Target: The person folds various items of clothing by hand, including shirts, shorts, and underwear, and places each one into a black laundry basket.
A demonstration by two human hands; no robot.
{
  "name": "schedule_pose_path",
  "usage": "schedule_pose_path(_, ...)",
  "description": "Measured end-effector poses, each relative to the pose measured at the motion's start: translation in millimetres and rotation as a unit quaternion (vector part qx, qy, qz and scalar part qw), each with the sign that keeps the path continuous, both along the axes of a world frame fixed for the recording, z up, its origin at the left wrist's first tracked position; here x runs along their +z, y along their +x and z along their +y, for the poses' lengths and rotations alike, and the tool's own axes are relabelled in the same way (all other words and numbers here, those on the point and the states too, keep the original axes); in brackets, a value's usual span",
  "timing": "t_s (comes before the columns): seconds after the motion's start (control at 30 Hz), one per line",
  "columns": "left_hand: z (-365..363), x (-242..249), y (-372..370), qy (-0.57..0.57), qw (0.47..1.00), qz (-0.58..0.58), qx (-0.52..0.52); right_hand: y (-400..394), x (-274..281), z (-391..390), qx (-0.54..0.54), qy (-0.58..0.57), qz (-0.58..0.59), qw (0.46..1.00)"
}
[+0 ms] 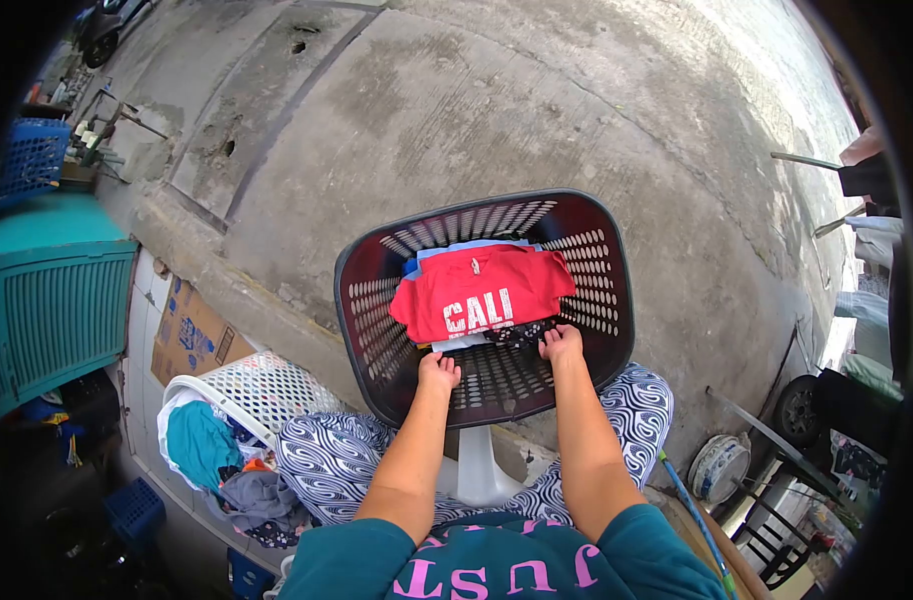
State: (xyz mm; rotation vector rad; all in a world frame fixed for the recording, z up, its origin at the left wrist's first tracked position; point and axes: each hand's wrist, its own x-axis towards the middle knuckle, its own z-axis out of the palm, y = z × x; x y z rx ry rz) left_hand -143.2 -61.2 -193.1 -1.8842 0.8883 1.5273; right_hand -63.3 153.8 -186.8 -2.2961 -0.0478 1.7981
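A dark plastic laundry basket (482,400) with slotted walls rests between my knees, tilted toward me. Inside it, a folded red T-shirt (482,290) with white lettering lies on top of other folded clothes. Black cloth with small white spots (520,334) shows under the shirt's near edge, and blue fabric shows behind it. My left hand (440,372) is inside the basket just below the pile's near left edge, its fingers loosely bent and apart. By the near right corner of the shirt, my right hand (561,344) has bent fingers at the cloth's edge; their tips are partly hidden.
At left, a white laundry basket (267,385) lies tipped with clothes (205,445) spilling out. Beside it are a cardboard box (197,335) and a teal cabinet (52,300). A bucket (720,468) and a blue pole (699,525) are at right. Concrete ground (457,110) lies ahead.
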Motion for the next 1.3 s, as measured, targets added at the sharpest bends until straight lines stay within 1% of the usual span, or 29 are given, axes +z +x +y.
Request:
schedule_pose_path(0.03, -2.6, 3.4, 5.0, -0.01, 1.0, -0.022, 0.002, 2.3, -0.8, -0.2, 0.0, 0.0, 0.002, 1.0)
schedule_pose_path(0.1, -4.8, 10.9, 6.8, -0.007, 1.0, -0.006, -0.001, -3.2, 11.2, -2.0, 0.006, 0.094, 0.059, 0.994)
schedule_pose_path(0.13, -5.0, 14.4, 6.2, 0.012, 0.998, 0.055, -0.027, -5.5, 18.0, -3.0, 0.048, 0.127, 0.098, 0.986)
schedule_pose_path(0.17, -3.8, 18.6, 4.3, 0.032, 0.991, 0.117, -0.052, -11.4, 30.8, -5.8, 0.049, 0.128, 0.103, 0.985)
schedule_pose_path(0.23, 7.0, 55.5, -2.1, 0.075, 0.972, 0.204, -0.084, -24.7, 62.4, -17.7, 0.094, 0.207, 0.198, 0.953)
schedule_pose_path(0.27, 7.0, 72.7, -4.1, 0.118, 0.951, 0.25, -0.135, -28.2, 74.2, -22.7, 0.121, 0.213, 0.227, 0.943)
schedule_pose_path(0.33, 4.8, 118.4, -3.8, 0.189, 0.886, 0.358, -0.228, -32.9, 92.1, -34.8, 0.185, 0.212, 0.298, 0.912)
schedule_pose_path(0.37, 1.0, 139.4, -2.3, 0.201, 0.85, 0.404, -0.273, -34.1, 102.4, -42.4, 0.226, 0.212, 0.322, 0.895)
schedule_pose_path(0.4, -3.6, 172.4, -2.5, 0.178, 0.81, 0.445, -0.339, -33.3, 111.6, -51.8, 0.265, 0.22, 0.34, 0.875)
schedule_pose_path(0.43, -12.0, 187.8, 0.6, 0.155, 0.75, 0.505, -0.398, -32.1, 119.5, -60.9, 0.302, 0.225, 0.357, 0.855)
schedule_pose_path(0.47, -21.8, 199.1, 6.0, 0.149, 0.692, 0.59, -0.389, -29.3, 124.9, -69.7, 0.328, 0.219, 0.376, 0.839)
schedule_pose_path(0.5, -31.8, 203.4, 10.6, 0.095, 0.631, 0.658, -0.4, -25.4, 129.8, -78.5, 0.358, 0.214, 0.382, 0.825)
schedule_pose_path(0.57, -67.0, 254.2, 16.8, -0.022, 0.554, 0.667, -0.497, -14.4, 132.4, -95.1, 0.415, 0.207, 0.378, 0.801)
schedule_pose_path(0.6, -85.6, 260.4, 20.3, -0.084, 0.496, 0.702, -0.504, -9.2, 134.9, -104.3, 0.44, 0.204, 0.352, 0.8)
schedule_pose_path(0.63, -106.4, 265.6, 21.1, -0.104, 0.499, 0.703, -0.496, -2.6, 136.5, -112.7, 0.459, 0.2, 0.35, 0.792)
schedule_pose_path(0.7, -154.5, 272.4, 17.2, -0.263, 0.422, 0.671, -0.55, 12.2, 126.3, -122.9, 0.496, 0.199, 0.346, 0.771)
schedule_pose_path(0.73, -180.5, 273.6, 15.0, -0.313, 0.439, 0.634, -0.554, 20.3, 121.8, -126.9, 0.503, 0.202, 0.354, 0.762)
schedule_pose_path(0.77, -209.1, 272.0, 10.4, -0.36, 0.456, 0.595, -0.555, 25.0, 120.6, -130.1, 0.524, 0.232, 0.353, 0.739)
schedule_pose_path(0.8, -239.9, 266.0, 6.4, -0.422, 0.424, 0.553, -0.58, 27.2, 121.9, -131.8, 0.545, 0.262, 0.35, 0.715)
schedule_pose_path(0.83, -270.5, 260.8, 4.5, -0.479, 0.393, 0.505, -0.601, 27.4, 127.3, -133.0, 0.552, 0.266, 0.356, 0.706)
schedule_pose_path(0.9, -321.2, 264.3, 6.9, -0.504, 0.435, 0.401, -0.629, 33.4, 139.4, -133.0, 0.58, 0.287, 0.32, 0.693)
schedule_pose_path(0.97, -370.2, 240.8, 2.3, -0.561, 0.446, 0.414, -0.56, 39.4, 141.5, -130.6, 0.589, 0.298, 0.324, 0.677)
schedule_pose_path(1.0, -385.9, 234.2, -3.1, -0.562, 0.446, 0.419, -0.556, 43.1, 138.0, -127.7, 0.598, 0.3, 0.316, 0.673)
schedule_pose_path(1.07, -406.6, 227.0, -11.5, -0.53, 0.501, 0.402, -0.553, 49.4, 137.1, -125.7, 0.611, 0.304, 0.29, 0.671)
schedule_pose_path(1.1, -409.0, 223.5, -15.3, -0.533, 0.5, 0.406, -0.549, 50.9, 137.2, -127.4, 0.611, 0.31, 0.293, 0.668)
schedule_pose_path(1.17, -407.2, 211.8, -22.4, -0.484, 0.512, 0.273, -0.655, 54.8, 137.3, -129.8, 0.612, 0.323, 0.274, 0.668)
schedule_pose_path(1.2, -407.1, 195.9, -27.5, -0.457, 0.52, 0.241, -0.68, 56.5, 138.3, -131.4, 0.614, 0.325, 0.275, 0.664)
schedule_pose_path(1.23, -406.1, 180.2, -31.0, -0.455, 0.518, 0.248, -0.68, 57.7, 138.7, -132.9, 0.613, 0.323, 0.281, 0.663)
schedule_pose_path(1.3, -403.5, 151.7, -36.0, -0.462, 0.526, 0.124, -0.703, 62.0, 136.7, -134.9, 0.609, 0.311, 0.289, 0.67)
